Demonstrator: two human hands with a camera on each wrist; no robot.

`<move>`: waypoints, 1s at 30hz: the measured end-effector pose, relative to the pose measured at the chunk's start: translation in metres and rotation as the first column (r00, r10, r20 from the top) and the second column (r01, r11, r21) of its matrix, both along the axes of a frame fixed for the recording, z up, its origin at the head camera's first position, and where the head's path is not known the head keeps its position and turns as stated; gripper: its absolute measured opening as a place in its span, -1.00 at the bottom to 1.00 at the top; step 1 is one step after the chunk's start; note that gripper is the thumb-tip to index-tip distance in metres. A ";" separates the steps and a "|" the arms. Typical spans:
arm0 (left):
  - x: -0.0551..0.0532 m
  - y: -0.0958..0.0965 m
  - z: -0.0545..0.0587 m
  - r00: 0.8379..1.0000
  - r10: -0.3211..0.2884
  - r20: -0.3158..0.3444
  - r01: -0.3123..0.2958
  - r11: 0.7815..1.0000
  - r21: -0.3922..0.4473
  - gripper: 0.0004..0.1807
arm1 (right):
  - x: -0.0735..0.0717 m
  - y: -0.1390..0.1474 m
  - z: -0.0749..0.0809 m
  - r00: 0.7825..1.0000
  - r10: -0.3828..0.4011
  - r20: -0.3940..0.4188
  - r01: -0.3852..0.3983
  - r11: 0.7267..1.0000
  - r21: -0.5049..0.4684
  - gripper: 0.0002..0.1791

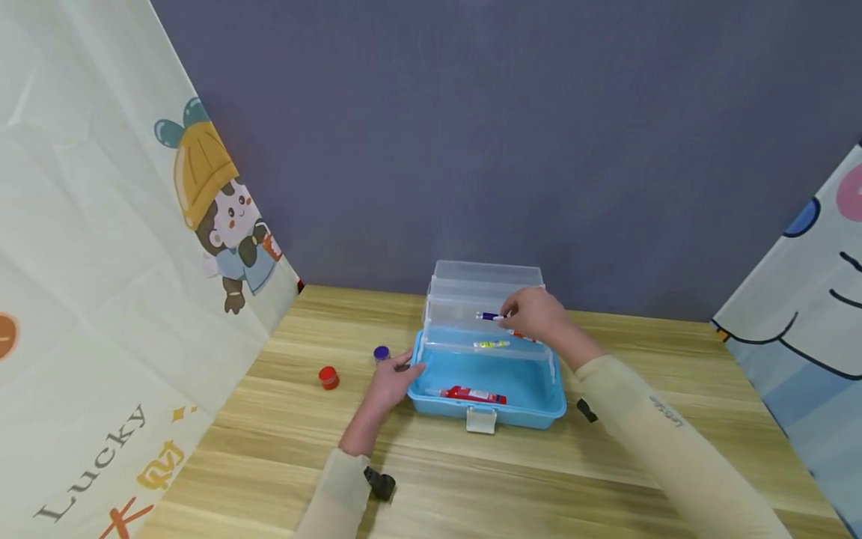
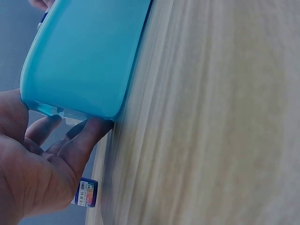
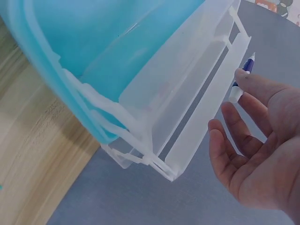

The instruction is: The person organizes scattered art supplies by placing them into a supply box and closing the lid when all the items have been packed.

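My right hand (image 1: 535,313) pinches a small purple paint tube (image 1: 488,316) with a white cap between thumb and fingers, over the raised clear trays (image 1: 458,311) of a blue storage box (image 1: 518,421). In the right wrist view the tube (image 3: 249,66) sticks out past the thumb, beside the edge of the top tray. My left hand (image 1: 390,385) grips the box's left end, its thumb over the rim. A yellow tube (image 1: 491,344) and an orange-red one (image 1: 521,336), partly behind the right hand, lie in a tray. In the bottom of the box rests a larger red tube (image 1: 474,394).
Left of the box, a purple-lidded paint jar (image 1: 381,352) stands close to the left hand, with a red jar (image 1: 328,377) farther left. A white latch (image 1: 481,421) hangs at the box's front. Behind the wooden table (image 1: 283,449) rises a dark grey backdrop (image 1: 498,135).
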State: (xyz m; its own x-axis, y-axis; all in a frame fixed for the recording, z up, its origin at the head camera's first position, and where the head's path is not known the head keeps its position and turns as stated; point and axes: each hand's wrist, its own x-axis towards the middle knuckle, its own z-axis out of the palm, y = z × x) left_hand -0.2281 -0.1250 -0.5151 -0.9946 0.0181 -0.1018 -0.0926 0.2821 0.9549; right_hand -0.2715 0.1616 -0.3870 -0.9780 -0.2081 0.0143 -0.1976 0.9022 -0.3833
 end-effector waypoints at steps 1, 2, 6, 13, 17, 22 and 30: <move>0.000 0.000 0.000 1.000 -0.001 0.000 0.001 1.000 -0.001 -0.41 | -0.001 -0.001 -0.001 1.000 0.000 -0.002 0.000 1.000 0.000 -0.73; 0.000 0.000 0.000 1.000 -0.002 -0.003 0.002 1.000 -0.003 -0.41 | -0.001 -0.002 -0.001 1.000 -0.001 -0.004 0.001 1.000 -0.001 -0.73; -0.001 0.000 -0.001 1.000 0.000 -0.012 0.000 1.000 -0.008 -0.40 | -0.002 -0.004 -0.001 1.000 -0.008 -0.012 0.008 1.000 0.002 -0.72; 0.000 -0.001 0.000 1.000 -0.008 -0.009 0.008 1.000 0.004 -0.42 | -0.003 -0.004 -0.004 0.999 -0.006 0.034 0.006 1.000 -0.019 -0.71; 0.001 0.000 0.000 1.000 -0.003 -0.003 0.003 1.000 0.010 -0.41 | -0.004 -0.005 -0.007 1.000 0.005 0.001 -0.005 1.000 -0.012 -0.75; 0.001 0.001 0.001 1.000 0.000 -0.011 0.000 1.000 0.006 -0.38 | -0.005 -0.006 -0.009 1.000 0.012 -0.026 -0.012 1.000 -0.011 -0.76; 0.001 0.000 -0.001 1.000 -0.003 -0.010 0.003 1.000 0.014 -0.38 | 0.000 0.002 -0.008 0.998 -0.042 -0.049 0.036 0.991 -0.125 -0.62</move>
State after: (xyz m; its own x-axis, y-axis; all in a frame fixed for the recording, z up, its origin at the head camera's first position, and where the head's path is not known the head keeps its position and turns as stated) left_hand -0.2274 -0.1251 -0.5157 -0.9955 0.0223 -0.0917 -0.0824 0.2694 0.9595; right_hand -0.2711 0.1632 -0.3952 -0.9827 -0.1631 0.0877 -0.1851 0.8558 -0.4831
